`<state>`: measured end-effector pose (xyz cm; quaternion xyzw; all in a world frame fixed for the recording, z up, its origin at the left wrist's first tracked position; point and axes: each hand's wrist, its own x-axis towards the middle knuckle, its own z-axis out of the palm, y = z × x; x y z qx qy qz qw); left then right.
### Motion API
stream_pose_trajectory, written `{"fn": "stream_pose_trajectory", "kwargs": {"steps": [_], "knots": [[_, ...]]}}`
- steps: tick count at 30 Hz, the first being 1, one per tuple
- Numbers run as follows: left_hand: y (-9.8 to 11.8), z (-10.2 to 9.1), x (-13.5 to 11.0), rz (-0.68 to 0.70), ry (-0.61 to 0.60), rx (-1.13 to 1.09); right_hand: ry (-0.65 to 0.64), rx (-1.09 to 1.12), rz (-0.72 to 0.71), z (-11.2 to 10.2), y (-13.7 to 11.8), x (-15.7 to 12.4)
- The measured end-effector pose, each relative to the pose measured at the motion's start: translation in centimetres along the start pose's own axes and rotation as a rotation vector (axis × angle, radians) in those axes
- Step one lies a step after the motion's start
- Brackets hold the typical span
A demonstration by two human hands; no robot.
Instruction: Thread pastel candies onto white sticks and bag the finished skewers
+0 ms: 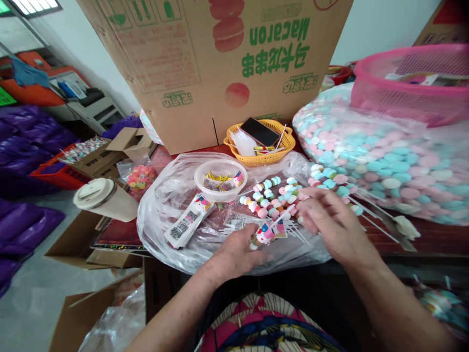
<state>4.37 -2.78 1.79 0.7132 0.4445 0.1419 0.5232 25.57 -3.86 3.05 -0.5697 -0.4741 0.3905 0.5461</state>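
My left hand (240,252) rests low on a clear plastic sheet (164,195), its fingers pinched on a small printed wrapper (269,231) with a pink and white picture. My right hand (330,220) hovers just right of it, fingers curled over the sticks of pastel candy skewers (271,195) that lie in rows on the sheet. What those fingers grip is hidden. A stack of printed wrappers (186,220) lies to the left of my left hand. A clear plastic bowl (221,180) with yellow ties stands behind the skewers.
A big Macaron cardboard box (220,63) stands at the back. A yellow basket (261,142) holds a phone. At the right lies a large bag of pastel candies (384,156) under a pink basket (414,83). A lidded cup (104,198) lies at the left.
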Motion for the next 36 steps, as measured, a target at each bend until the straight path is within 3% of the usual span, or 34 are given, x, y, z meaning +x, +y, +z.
{"fn": "stream_pose_trajectory", "kwargs": {"steps": [4, 9, 11, 16, 20, 24, 30, 33, 36], "knots": [[0.3, -0.3, -0.3, 0.079, -0.115, -0.219, -0.279, -0.041, 0.086, 0.8, 0.3, 0.3], [0.5, -0.2, 0.4, -0.017, 0.042, -0.418, -0.296, 0.028, 0.107, 1.7, -0.4, 0.6], [0.5, -0.2, 0.7, -0.044, 0.048, -0.464, -0.321, -0.024, 0.081, 1.9, -0.7, 0.5], [1.0, -0.2, 1.3, 0.01, 0.074, -0.36, -0.35, -0.133, -0.03, 2.5, -0.9, 0.0], [1.0, 1.0, 1.6, 0.098, 0.135, -0.477, -0.381, -0.224, -0.164, 3.8, 0.0, -0.8], [0.2, 2.7, 1.8, 0.006, 0.296, -0.56, -0.342, -0.278, -0.259, 5.0, 1.6, -1.5], [0.5, 1.7, 1.7, 0.0, 0.344, -0.449, -0.231, -0.131, -0.13, 3.6, 2.6, -1.4], [0.9, 1.1, 1.4, 0.034, 0.375, -0.326, -0.385, -0.087, -0.028, 3.5, 3.0, -2.1], [1.1, 1.6, 1.1, 0.105, 0.36, -0.302, -0.471, -0.146, 0.022, 4.8, 3.4, -3.6]]}}
